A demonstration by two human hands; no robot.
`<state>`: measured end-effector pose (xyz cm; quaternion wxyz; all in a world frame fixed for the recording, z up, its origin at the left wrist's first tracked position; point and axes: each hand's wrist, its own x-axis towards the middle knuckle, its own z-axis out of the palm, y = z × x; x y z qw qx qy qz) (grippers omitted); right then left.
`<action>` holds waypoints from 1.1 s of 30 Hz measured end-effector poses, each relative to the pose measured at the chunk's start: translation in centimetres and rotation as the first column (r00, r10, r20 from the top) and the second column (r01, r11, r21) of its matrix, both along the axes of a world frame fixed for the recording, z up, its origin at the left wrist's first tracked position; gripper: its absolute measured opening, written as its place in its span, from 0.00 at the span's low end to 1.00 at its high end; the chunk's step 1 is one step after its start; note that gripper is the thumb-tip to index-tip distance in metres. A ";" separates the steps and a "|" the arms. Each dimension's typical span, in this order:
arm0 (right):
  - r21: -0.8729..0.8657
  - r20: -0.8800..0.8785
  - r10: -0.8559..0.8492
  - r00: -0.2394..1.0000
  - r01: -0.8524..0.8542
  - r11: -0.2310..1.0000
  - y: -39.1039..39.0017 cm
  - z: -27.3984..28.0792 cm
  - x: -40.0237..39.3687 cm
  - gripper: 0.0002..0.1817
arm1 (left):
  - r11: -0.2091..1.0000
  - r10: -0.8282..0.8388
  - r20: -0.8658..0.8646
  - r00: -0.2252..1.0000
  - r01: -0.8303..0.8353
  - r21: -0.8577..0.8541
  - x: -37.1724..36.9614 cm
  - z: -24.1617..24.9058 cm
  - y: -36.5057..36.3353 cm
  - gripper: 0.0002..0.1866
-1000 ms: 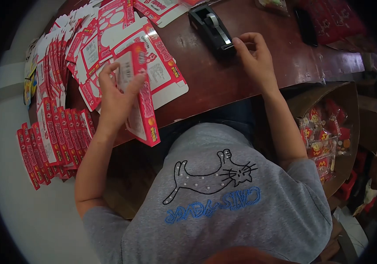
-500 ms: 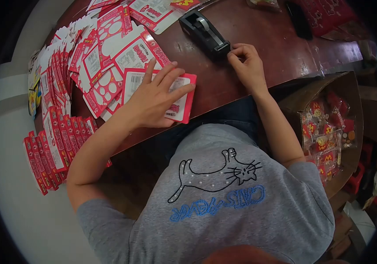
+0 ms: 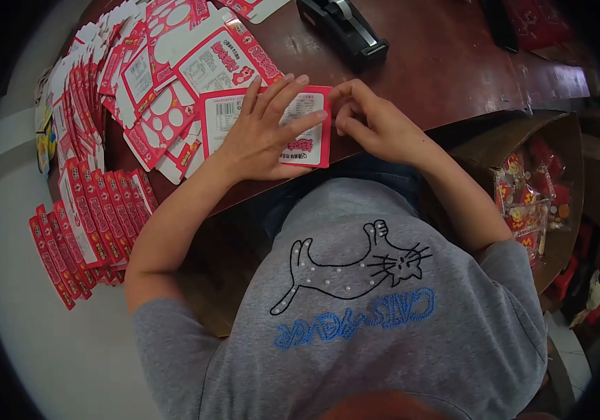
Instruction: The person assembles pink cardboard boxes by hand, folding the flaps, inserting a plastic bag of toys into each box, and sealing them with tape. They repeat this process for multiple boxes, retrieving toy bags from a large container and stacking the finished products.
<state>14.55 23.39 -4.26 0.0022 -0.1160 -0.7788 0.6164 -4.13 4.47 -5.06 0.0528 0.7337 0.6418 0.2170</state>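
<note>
A folded red-and-white carton (image 3: 312, 145) lies flat at the near edge of the dark brown table (image 3: 440, 66). My left hand (image 3: 261, 136) presses down on it with fingers spread. My right hand (image 3: 370, 122) is at the carton's right edge, with thumb and fingertips pinched on that edge. Whether a piece of tape sits between those fingers is too small to tell. A black tape dispenser (image 3: 345, 28) stands on the table beyond both hands.
Unfolded red-and-white carton blanks (image 3: 167, 77) are piled behind the left hand. Several folded cartons (image 3: 90, 217) fan out along the table's left edge. A cardboard box (image 3: 485, 143) of red snack packets (image 3: 531, 196) sits low at my right.
My left hand laid the carton down from upright and now holds it flat. My right hand left the tape dispenser and came back to the carton's right edge.
</note>
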 end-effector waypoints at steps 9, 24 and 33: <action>0.471 0.058 -0.103 0.993 0.064 0.880 -1.0 -1.4 -0.5 0.13 | 0.996 -0.006 -0.083 0.997 -0.002 -0.093 0.3 0.8 0.4 0.36; 0.093 -0.110 -0.319 0.941 0.329 0.940 -0.3 -3.6 -4.8 0.18 | 0.727 0.666 -0.166 0.727 -0.584 0.361 0.4 9.9 -2.0 0.38; 0.437 -0.093 -0.169 0.981 0.192 0.879 -1.3 -3.3 -17.9 0.41 | 0.347 0.890 -0.403 0.211 -0.888 0.302 -11.0 19.1 -16.3 0.36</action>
